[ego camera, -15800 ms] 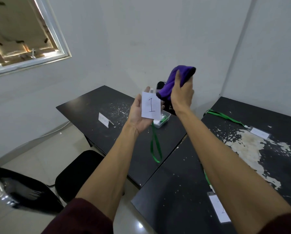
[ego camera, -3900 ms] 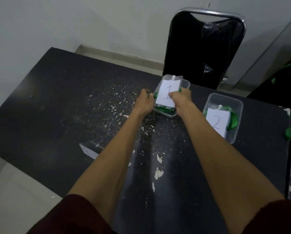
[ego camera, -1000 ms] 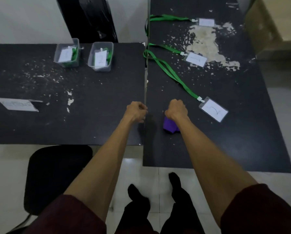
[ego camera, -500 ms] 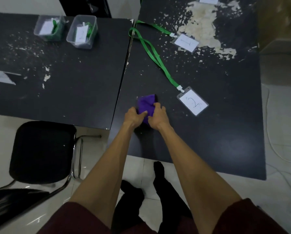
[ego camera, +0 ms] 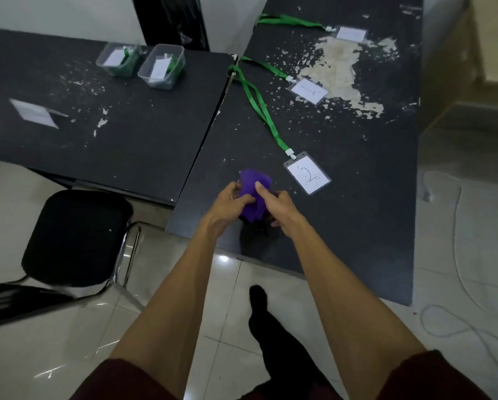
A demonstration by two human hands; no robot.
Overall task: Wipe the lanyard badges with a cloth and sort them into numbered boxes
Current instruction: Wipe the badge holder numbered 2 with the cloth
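A crumpled purple cloth (ego camera: 253, 186) is held between both hands just above the right table's near edge. My left hand (ego camera: 227, 204) grips its left side and my right hand (ego camera: 276, 204) pinches its right side. A badge marked 2 (ego camera: 307, 175) on a green lanyard (ego camera: 261, 108) lies just right of the cloth. Farther back lie a badge marked 1 (ego camera: 309, 91) and a third badge (ego camera: 351, 33). Two clear boxes, the left box (ego camera: 118, 62) and the right box (ego camera: 161, 67), stand on the left table with badges inside.
Two black tables meet at a seam (ego camera: 213, 119); the right table's (ego camera: 357, 168) top is badly chipped. A paper label (ego camera: 35, 113) lies on the left table. A black chair (ego camera: 74, 238) stands below it, another chair (ego camera: 172, 21) behind. A white cable (ego camera: 455, 255) trails on the floor.
Both hands have lifted and bunched the purple cloth, which lay on the table under my right hand a second ago. The view has shifted slightly.
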